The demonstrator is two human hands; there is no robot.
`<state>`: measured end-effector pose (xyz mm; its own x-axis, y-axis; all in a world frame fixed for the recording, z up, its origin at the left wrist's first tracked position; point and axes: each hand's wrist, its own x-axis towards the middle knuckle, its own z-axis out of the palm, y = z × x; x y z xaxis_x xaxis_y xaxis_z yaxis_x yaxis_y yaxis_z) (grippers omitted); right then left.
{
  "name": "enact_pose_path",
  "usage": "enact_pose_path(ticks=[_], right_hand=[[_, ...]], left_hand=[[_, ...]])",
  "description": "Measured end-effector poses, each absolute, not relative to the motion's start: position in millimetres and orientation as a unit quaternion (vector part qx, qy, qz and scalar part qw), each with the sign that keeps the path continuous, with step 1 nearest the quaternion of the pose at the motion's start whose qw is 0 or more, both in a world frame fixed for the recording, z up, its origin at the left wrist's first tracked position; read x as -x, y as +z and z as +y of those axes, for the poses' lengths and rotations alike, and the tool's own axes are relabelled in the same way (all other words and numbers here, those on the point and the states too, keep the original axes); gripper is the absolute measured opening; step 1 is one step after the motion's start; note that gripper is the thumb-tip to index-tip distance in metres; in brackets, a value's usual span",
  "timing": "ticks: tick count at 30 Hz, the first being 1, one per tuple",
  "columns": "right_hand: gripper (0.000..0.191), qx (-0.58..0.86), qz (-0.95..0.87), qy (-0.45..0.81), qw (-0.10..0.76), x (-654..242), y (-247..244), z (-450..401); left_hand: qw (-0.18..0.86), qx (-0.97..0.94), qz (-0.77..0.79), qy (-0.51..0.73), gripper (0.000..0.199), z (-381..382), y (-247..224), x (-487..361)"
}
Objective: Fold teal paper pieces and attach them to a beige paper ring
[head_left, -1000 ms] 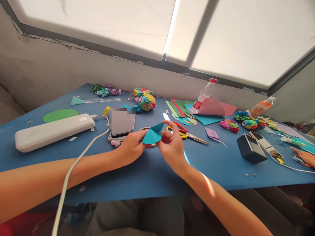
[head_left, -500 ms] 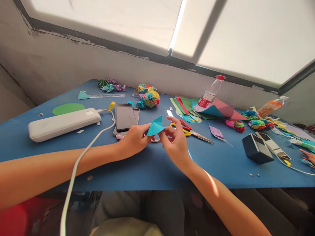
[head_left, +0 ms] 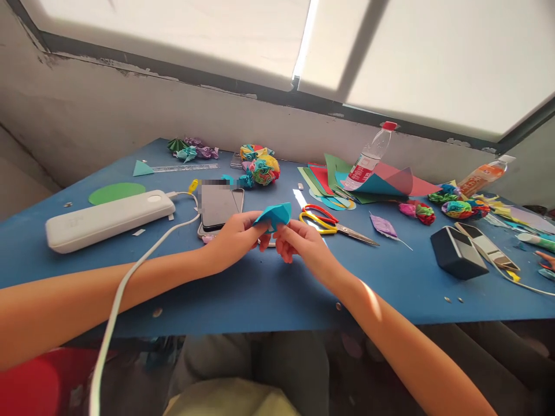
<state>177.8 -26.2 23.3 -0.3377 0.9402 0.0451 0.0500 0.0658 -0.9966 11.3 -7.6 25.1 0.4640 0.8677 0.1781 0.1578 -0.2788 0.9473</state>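
A single head camera supplies the view. It looks from the person's head, above the near edge of the table (head_left: 277, 315), and faces forward and downward. The lap (head_left: 292, 367) occupies the bottom centre. The forearms (head_left: 169, 270) enter from the left edge and the lower right. The left hand (head_left: 236, 238) and right hand (head_left: 304, 240) appear near mid-frame, at close range. The wall (head_left: 173, 110) and window (head_left: 416, 63) close the far field, the window's lower edge sloping down toward the right.

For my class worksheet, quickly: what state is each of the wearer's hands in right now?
Left hand: closed, holding the blue paper on its left side.
Right hand: closed, pinching the same paper on its right.
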Motion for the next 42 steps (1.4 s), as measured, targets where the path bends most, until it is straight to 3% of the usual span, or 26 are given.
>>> enact_pose_path(ticks=[8, 16, 20, 27, 34, 42], right_hand=[[0.036, 0.401, -0.581, 0.605, 0.368, -176, 24, -24], [0.038, 0.422, -0.677, 0.475, 0.37, -175, 12, -19], [0.045, 0.451, -0.725, 0.339, 0.394, -176, 7, -21], [0.023, 0.428, -0.774, 0.067, 0.461, -179, -1, -24], [0.021, 0.402, -0.802, -0.054, 0.438, -183, 1, -22], [0.022, 0.411, -0.803, -0.088, 0.423, -180, 1, -24]], left_hand=[[0.523, -0.661, 0.401, 0.359, 0.037, -9, 19, -15], [0.494, -0.693, 0.395, 0.348, 0.025, -10, 18, -14], [0.489, -0.676, 0.424, 0.352, 0.024, -10, 21, -14], [0.531, -0.637, 0.429, 0.358, 0.018, -11, 29, -15], [0.596, -0.593, 0.404, 0.362, 0.024, -11, 28, -15], [0.479, -0.678, 0.422, 0.365, 0.026, -9, 23, -16]])
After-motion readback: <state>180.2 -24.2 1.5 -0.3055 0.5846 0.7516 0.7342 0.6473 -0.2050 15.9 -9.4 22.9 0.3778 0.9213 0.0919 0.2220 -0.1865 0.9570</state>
